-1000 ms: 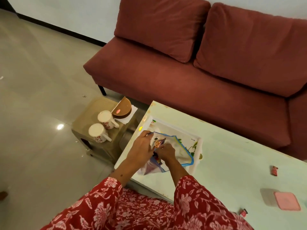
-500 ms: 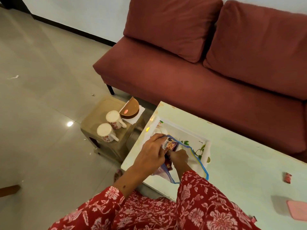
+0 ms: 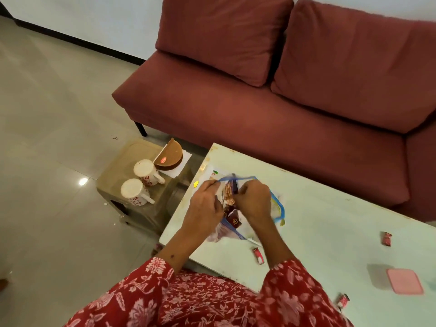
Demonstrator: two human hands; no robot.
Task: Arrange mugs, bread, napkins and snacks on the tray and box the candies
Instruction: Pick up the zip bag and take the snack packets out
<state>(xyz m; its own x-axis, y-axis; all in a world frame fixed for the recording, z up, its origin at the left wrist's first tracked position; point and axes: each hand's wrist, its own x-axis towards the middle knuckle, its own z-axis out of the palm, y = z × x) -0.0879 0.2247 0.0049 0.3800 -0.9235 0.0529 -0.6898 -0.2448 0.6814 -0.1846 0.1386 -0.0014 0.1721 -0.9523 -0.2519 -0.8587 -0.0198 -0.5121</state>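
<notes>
Both hands: working the mouth of a clear zip bag (image 3: 277, 204) with a blue seal strip, right over the tray (image 3: 207, 172) on the pale table (image 3: 330, 223).
Left hand (image 3: 205, 204): fingers pinched together on the near-left lip of the bag, looks like holding it open and steady.
Right hand (image 3: 253, 201): fingers closed around the snack packets (image 3: 230, 197) at the bag's mouth, probably pulling them out; exact fingertip grip hidden behind the knuckles.
Snack packets: sandwiched between the two sets of fingers, touching both; a dark red one (image 3: 233, 219) sits just below the thumbs, still inside the plastic.
Why over the tray: guessing so anything dropped lands where it belongs anyway.
Mugs (image 3: 146, 172) and (image 3: 133, 192): well off to the left of the left fingers, on a low stool (image 3: 122, 161), next to a half-round brown loaf (image 3: 171, 154) on a white napkin (image 3: 182, 161). Not on the tray yet.
Candies: one (image 3: 258, 255) near the right wrist, others (image 3: 387, 239) and (image 3: 343, 300) well right of the fingers, near a pink lid (image 3: 404, 280). Unboxed so far.
</notes>
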